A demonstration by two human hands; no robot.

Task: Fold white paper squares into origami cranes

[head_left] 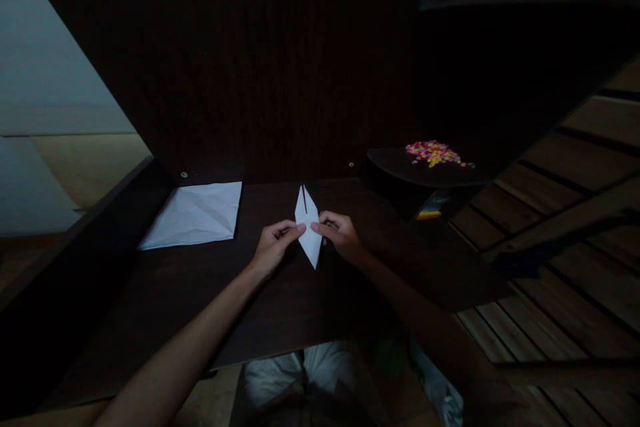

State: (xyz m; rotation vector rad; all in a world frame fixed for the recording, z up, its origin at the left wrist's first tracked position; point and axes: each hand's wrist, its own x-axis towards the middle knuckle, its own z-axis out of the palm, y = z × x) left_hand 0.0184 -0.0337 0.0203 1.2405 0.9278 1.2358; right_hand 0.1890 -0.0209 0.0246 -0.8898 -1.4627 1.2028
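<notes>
Between my two hands is a folded white origami paper (310, 240), a narrow diamond with a split upper end and a single point toward me. My left hand (275, 243) pinches its left edge, thumb on top and fingers partly hidden. On the opposite edge, my right hand (341, 235) grips it the same way, thumb on the front face. The paper is held over the dark desk (280, 307); whether it touches the surface I cannot tell. Off to the left, creased white paper sheets (200, 213) lie on the desk.
A small corner shelf (395, 163) at the right bears a pile of colourful small pieces (434, 153). Below it sits a dark item with a yellow-orange edge (429, 214). A tall dark panel (290, 80) closes the back, and a raised side board (75, 227) borders the left.
</notes>
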